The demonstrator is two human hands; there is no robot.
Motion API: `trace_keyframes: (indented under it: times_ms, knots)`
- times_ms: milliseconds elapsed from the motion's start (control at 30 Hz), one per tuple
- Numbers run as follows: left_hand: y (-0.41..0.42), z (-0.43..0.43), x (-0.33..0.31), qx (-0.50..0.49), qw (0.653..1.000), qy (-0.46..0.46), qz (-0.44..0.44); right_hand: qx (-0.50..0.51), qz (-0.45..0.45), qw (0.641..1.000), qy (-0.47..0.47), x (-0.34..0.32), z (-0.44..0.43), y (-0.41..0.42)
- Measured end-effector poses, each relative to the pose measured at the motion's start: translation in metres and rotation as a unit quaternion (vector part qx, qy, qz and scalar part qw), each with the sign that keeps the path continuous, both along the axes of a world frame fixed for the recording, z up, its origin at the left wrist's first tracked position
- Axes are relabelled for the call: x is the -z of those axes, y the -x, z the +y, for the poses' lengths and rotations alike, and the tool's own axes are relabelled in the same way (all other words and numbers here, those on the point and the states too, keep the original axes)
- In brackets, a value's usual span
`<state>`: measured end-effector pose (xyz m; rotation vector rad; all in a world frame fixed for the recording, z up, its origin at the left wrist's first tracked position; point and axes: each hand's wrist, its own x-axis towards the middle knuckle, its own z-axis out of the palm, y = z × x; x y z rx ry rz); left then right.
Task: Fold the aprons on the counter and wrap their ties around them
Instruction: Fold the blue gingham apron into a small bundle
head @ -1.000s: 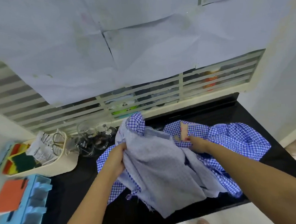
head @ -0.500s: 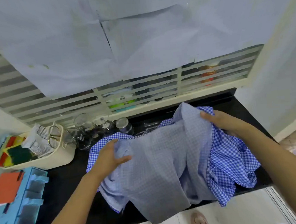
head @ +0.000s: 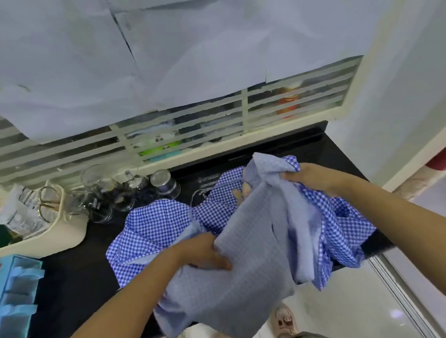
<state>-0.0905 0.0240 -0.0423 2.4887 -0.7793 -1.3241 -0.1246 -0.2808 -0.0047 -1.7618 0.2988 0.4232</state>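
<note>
The left grip (head: 204, 254) and right grip (head: 305, 176) both clutch the pale blue checked cloth apron (head: 250, 277); I would spread it flat first.

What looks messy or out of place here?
The blue checked apron is a crumpled heap, not folded, and its pale underside spills over the front edge of the black counter. The left hand and right hand grip it. Nothing looks damaged.
</note>
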Motion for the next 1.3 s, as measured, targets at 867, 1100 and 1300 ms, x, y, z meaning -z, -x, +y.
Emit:
trace_keyframes:
  times_ms: [867,1100,1300]
  knots:
    - [-0.079,0.018,-0.282,-0.281,0.533,0.544,-0.583,0.248,-0.606,0.603,0.456,-0.27,0.007,-0.036]
    - [-0.086,0.028,-0.182,-0.079,0.849,0.121,-0.508,-0.141,-0.098,0.744,0.646,-0.176,-0.015,-0.018]
    - [-0.078,0.029,-0.178,0.041,0.938,-0.191,-0.288,-0.245,0.132,0.895,0.35,-0.141,-0.02,-0.002]
